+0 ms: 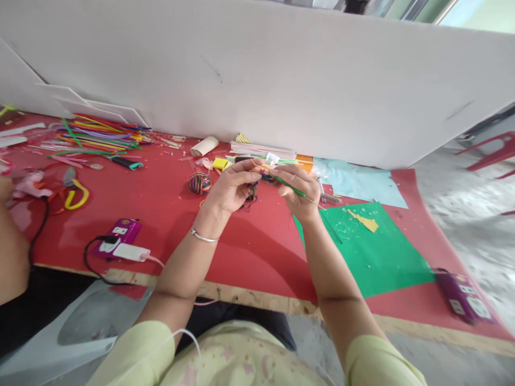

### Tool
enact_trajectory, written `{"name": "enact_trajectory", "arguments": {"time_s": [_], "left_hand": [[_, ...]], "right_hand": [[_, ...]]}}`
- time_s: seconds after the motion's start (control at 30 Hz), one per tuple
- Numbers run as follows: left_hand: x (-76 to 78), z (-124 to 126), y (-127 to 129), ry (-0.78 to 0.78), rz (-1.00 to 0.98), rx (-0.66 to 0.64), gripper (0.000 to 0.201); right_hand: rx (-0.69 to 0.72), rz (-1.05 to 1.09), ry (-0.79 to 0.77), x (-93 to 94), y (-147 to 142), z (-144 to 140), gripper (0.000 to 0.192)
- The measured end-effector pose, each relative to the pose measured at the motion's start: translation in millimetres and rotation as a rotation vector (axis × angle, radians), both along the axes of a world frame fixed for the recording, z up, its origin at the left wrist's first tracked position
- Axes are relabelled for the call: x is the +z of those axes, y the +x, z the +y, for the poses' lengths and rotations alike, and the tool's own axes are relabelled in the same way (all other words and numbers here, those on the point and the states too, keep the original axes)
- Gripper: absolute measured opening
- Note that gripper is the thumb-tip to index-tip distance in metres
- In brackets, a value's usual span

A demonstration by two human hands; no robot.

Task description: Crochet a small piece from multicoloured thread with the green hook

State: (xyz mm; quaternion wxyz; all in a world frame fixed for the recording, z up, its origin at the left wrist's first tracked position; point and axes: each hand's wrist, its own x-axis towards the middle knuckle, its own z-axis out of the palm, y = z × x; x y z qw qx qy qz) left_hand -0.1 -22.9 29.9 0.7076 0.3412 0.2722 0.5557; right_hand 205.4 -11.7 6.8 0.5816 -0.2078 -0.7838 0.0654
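Observation:
Above the red table, my left hand (230, 188) pinches a small piece of multicoloured yarn work (264, 172), partly hidden by the fingers. My right hand (302, 192) is closed around a green-handled crochet hook (290, 186), whose front end points toward the yarn work; its thin metal shaft sticks out behind the palm. Whether the tip is inside a loop is too small to tell. Dark yarn strands (251, 197) hang below the left fingers. To the left of that hand lies a ball of multicoloured yarn (200, 183).
Pipe cleaners (104, 134), yellow-handled pliers (76, 192) and a purple power strip (123, 236) lie left. A cardboard tube (204, 146) is at the back. Green sheet (386, 257), blue sheet (362, 185) and another power strip (462, 297) lie right. Another person's arm (12, 246) reaches in at left.

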Motion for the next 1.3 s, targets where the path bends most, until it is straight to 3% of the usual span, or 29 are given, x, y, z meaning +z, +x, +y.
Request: {"name": "enact_trajectory", "arguments": {"time_s": [0.67, 0.87, 1.03, 1.1, 1.23, 1.3], "left_hand": [[5.8, 1.2, -12.7, 0.023, 0.035, 0.005, 0.027], [4.1, 2.2, -13.7, 0.055, 0.037, -0.018, 0.025], [-0.2, 0.7, -7.7, 0.105, 0.1, -0.02, 0.025], [-2.2, -0.3, -2.5, 0.183, 0.168, 0.06, 0.026], [-6.4, -0.4, 5.9, 0.418, 0.357, 0.437, 0.026], [-7.7, 0.0, 7.2, 0.451, 0.412, 0.526, 0.026]], "right_hand": [[0.031, -0.057, -0.023, 7.5, 2.8, -4.3, 0.039], [0.101, 0.013, -0.175, 13.2, 3.1, -7.6, 0.027], [0.186, 0.153, -0.408, 11.8, -4.5, -8.6, 0.042], [0.184, 0.209, -0.496, 9.9, -10.5, -10.0, 0.046], [0.197, 0.311, -0.674, 8.8, -23.4, -16.0, 0.044], [0.248, 0.359, -0.755, 8.0, -28.0, -17.5, 0.047]]}}
